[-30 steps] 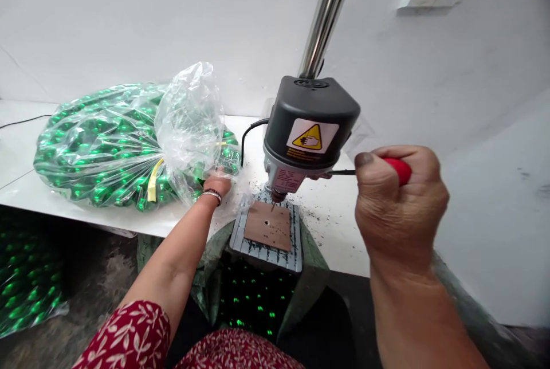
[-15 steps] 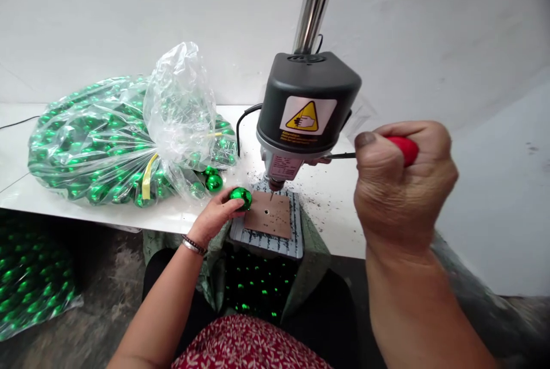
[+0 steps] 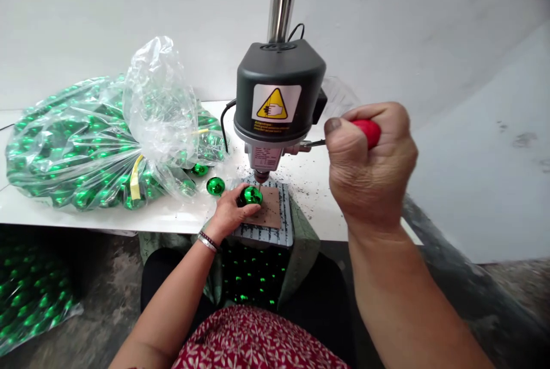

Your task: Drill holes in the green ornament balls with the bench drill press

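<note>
Between the thumb and fingers of my left hand point(image 3: 231, 208) is a shiny green ball point(image 3: 252, 196), held over the brown board point(image 3: 271, 214) on the drill press's grey base point(image 3: 285, 226). The thin drill bit point(image 3: 260, 186) points down at the ball's top; whether it touches cannot be made out. My right hand point(image 3: 373, 163) is wrapped round the red knob point(image 3: 368, 132) of the feed lever. Above the base hangs the drill press head point(image 3: 280, 91), dark grey with a yellow hand-warning label. One loose green ball point(image 3: 215, 186) lies just left of my left hand.
A large clear plastic bag point(image 3: 77, 145) full of green balls covers the table's left side. More bagged balls point(image 3: 34, 294) sit on the floor at left. Dark shavings are scattered over the white table point(image 3: 326, 214). Green balls point(image 3: 253, 274) fill a dark space below the base.
My left hand has carried the green ball right, from beside the board to under the drill bit. My right hand stays on the knob. The camera view has shifted.
</note>
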Available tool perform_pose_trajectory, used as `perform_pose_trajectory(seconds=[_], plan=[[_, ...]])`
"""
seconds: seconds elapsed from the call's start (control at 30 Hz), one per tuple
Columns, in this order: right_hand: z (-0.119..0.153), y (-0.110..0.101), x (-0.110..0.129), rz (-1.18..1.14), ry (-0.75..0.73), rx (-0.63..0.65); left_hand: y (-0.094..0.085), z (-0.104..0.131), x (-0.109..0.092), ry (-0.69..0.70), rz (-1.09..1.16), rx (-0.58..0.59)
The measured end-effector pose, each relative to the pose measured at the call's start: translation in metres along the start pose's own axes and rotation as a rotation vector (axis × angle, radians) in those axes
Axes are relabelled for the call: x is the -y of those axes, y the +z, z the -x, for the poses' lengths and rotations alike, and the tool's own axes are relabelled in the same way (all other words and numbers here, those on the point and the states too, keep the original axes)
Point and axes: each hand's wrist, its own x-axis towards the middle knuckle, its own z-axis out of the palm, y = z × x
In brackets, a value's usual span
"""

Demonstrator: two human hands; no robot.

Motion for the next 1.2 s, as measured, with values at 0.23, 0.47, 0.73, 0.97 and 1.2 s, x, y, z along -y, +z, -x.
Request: perform_pose_trajectory(seconds=[0.23,0.47,0.73,0.97,1.2], plan=[[0.001,-0.001,0.000,-0.042,-0.007,-0.006,0.009,0.003,-0.005,0.113,-0.187,-0.049],[0.006,-0.002,-0.003,0.022,-0.029,0.010,0.009,0.001,0.000,0.071,-0.149,-0.002],[0.020,-0.005,-0.006,0.026,-0.048,-0.046,0.014,0.001,-0.001,0.057,-0.172,-0.011],[0.030,-0.005,-0.017,0.034,-0.183,-0.092,0.011,0.004,0.003,0.110,-0.187,-0.029],[0.047,-0.003,-0.025,0.046,-0.255,-0.143,0.010,0.007,0.005,0.104,-0.155,-0.046]])
